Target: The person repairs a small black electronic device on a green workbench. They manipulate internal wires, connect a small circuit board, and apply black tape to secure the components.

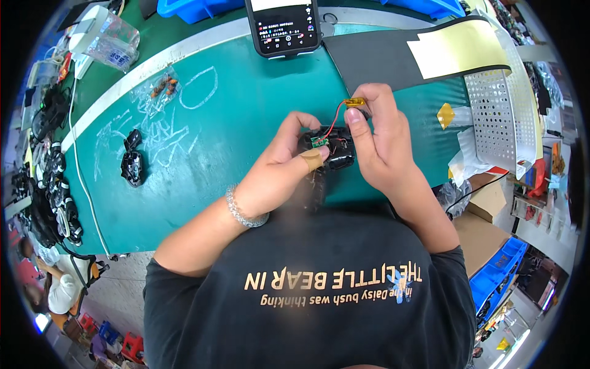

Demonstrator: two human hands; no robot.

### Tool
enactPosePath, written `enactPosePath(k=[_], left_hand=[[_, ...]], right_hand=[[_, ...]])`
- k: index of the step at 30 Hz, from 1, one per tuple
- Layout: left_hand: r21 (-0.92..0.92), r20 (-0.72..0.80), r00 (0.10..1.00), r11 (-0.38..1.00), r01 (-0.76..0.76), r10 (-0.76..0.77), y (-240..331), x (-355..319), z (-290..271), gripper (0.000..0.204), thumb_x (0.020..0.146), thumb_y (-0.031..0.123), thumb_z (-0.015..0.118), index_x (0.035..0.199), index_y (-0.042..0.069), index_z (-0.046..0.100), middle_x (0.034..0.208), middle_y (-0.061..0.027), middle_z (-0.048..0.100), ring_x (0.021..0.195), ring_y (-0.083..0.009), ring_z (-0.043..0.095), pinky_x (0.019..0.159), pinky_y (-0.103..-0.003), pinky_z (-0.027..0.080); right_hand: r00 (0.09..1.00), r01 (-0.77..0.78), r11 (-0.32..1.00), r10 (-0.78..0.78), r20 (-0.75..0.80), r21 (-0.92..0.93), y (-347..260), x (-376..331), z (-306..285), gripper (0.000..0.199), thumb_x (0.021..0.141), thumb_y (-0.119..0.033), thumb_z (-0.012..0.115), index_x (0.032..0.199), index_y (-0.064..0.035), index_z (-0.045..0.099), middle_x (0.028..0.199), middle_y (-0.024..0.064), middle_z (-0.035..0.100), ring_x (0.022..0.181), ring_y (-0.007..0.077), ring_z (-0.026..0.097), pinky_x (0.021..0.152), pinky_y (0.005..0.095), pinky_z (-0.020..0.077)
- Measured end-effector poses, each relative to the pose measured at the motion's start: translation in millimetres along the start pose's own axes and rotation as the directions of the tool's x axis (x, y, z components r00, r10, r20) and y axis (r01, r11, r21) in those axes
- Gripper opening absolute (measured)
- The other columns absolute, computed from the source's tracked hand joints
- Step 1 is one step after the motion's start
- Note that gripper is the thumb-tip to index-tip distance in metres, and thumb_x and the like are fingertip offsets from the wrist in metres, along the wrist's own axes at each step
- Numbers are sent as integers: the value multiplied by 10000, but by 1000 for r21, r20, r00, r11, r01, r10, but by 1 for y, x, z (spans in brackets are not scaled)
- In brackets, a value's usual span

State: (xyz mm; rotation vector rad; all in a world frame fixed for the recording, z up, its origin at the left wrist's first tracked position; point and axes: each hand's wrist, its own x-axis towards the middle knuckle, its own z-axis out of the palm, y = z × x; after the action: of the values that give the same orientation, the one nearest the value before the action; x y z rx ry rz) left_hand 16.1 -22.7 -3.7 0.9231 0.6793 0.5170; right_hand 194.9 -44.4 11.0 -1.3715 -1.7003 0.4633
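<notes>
Black housing point(335, 154) held above near edge of green mat point(246, 111), centre of view. Small green board point(319, 141) sits in it, red wire point(335, 117) running up to amber cell point(354, 103). Left hand point(279, 169) grips housing, taped thumb by the board. Right hand point(381, 138) pinches the cell, lifted clear of the shell. Judged: board seated, cell not yet tucked in, shell open. Another black part point(133, 161) lies far left; phone point(284, 26) at far edge

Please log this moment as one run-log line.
left hand: holds black housing | right hand: pinches yellow battery on red wire | board exposed | green mat
</notes>
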Motion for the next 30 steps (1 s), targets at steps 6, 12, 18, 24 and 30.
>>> enactPosePath(k=[6,12,18,24,30], left_hand=[[22,5,1000,1000,2,-2,3,0,2,262,919,119,506,1150,9,446,931,-46,561,768,-102,555,684,-255,474],[417,-86,951,877,-238,298,7,-6,3,208,897,74,539,1082,-18,517,927,-33,572,854,-69,513,767,-227,432],[501,-108,952,843,-195,285,8,-6,2,184,874,35,539,1048,-21,530,914,-29,581,852,-65,522,769,-224,432],[406,-110,960,893,-195,259,1,-2,1,218,863,27,535,1073,-31,516,892,-71,596,801,-89,540,726,-241,444],[536,-148,868,776,-332,474,-4,3,0,211,850,37,546,1046,-36,524,807,-156,637,691,-192,615,633,-296,476]], right_hand=[[998,-58,998,58,13,-15,4,0,-4,104,874,-75,540,936,-21,476,688,131,545,555,291,522,522,357,398],[993,117,993,-117,9,1,10,7,-4,145,837,-14,546,980,-29,526,709,124,550,566,295,520,513,361,402],[971,217,974,-208,116,-67,4,11,-9,285,760,45,559,1022,-64,590,718,112,545,575,289,517,498,358,397],[951,297,955,-296,92,6,9,10,-3,206,767,-32,593,964,-89,580,734,85,505,574,281,493,493,362,365],[947,321,947,-320,31,-13,-3,16,16,159,815,-229,612,891,-109,540,779,70,477,639,264,477,546,360,357]])
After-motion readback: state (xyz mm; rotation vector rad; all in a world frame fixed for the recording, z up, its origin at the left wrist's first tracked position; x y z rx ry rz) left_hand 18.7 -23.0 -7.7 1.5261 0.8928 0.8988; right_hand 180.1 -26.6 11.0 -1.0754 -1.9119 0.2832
